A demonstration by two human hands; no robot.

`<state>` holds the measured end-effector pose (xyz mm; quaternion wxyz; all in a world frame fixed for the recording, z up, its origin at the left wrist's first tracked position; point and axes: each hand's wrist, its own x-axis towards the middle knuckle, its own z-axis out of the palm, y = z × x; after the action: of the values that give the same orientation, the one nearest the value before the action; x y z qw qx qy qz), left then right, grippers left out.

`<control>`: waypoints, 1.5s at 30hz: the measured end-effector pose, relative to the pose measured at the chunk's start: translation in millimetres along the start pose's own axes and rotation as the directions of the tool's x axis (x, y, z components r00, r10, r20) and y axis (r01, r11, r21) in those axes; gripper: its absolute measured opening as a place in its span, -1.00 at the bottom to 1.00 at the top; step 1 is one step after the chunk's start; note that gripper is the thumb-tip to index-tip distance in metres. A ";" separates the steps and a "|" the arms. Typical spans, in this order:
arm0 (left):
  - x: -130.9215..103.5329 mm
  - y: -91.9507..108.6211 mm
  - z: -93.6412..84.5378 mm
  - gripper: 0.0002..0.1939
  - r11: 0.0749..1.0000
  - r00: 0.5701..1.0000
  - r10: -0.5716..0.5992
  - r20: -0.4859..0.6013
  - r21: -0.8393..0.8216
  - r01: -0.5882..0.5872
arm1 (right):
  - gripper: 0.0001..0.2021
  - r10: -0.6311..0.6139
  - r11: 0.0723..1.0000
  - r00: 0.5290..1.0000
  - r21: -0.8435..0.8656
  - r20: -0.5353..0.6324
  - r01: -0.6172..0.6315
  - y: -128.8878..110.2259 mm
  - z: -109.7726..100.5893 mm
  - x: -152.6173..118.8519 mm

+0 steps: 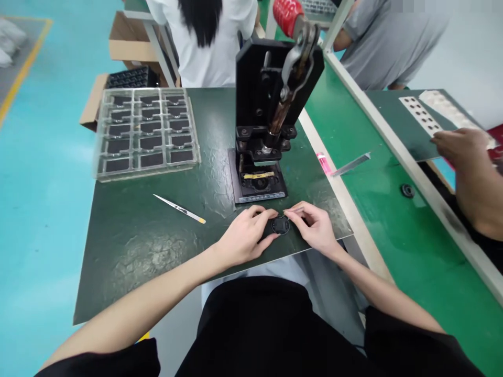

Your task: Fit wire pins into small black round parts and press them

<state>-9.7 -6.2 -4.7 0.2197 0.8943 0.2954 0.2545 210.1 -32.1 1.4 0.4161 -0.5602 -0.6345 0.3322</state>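
Note:
Near the front edge of the dark green table, a small round black part (280,225) lies flat between my hands. My left hand (247,233) grips it from the left, thumb and fingers curved around its side. On its right side, my right hand (312,225) pinches what looks like a thin tool, mostly covered by the fingers, with its tip at the part's upper right rim. Just beyond my hands stands a black hand press (261,115) with a red-gripped lever (288,15); a yellow strip (259,176) lies across its base.
Tweezers (179,209) lie on the table to the left. Behind them sits a clear plastic tray (147,131) of dark flat pieces. On the right, a green conveyor belt (377,209) carries another round black part (407,190). A co-worker's hand (463,149) is beyond its rail.

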 end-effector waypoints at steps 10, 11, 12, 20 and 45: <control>-0.4 2.2 -0.4 -0.60 1.000 1.000 -0.013 0.008 -0.028 0.013 | -0.79 -0.089 0.981 0.995 -0.166 0.055 0.097 -5.8 -2.2 -2.1; -0.6 2.1 -0.1 -0.60 1.000 1.000 -0.008 0.002 -0.025 0.008 | -0.80 -0.110 0.976 0.992 -0.181 0.056 0.118 -6.6 -1.8 -2.1; -0.7 1.9 0.4 -0.61 1.000 1.000 -0.004 -0.003 -0.023 0.004 | -0.80 -0.135 0.970 0.989 -0.198 0.057 0.144 -7.5 -1.1 -2.1; -1.2 -0.1 3.3 -0.66 0.996 1.000 -0.018 0.008 -0.091 0.019 | -0.75 -0.259 0.926 0.962 -0.260 0.082 0.272 -11.2 7.4 -1.8; -1.4 -0.8 -1.0 -0.64 0.999 0.999 0.030 -0.034 -0.028 -0.031 | -0.72 -0.386 0.902 0.918 -0.174 0.087 0.396 -22.2 -20.9 4.6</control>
<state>-11.6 -6.2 -4.9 0.2237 0.8909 0.2819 0.2771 219.2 -31.9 30.9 0.4033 -0.4497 -0.7728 0.1948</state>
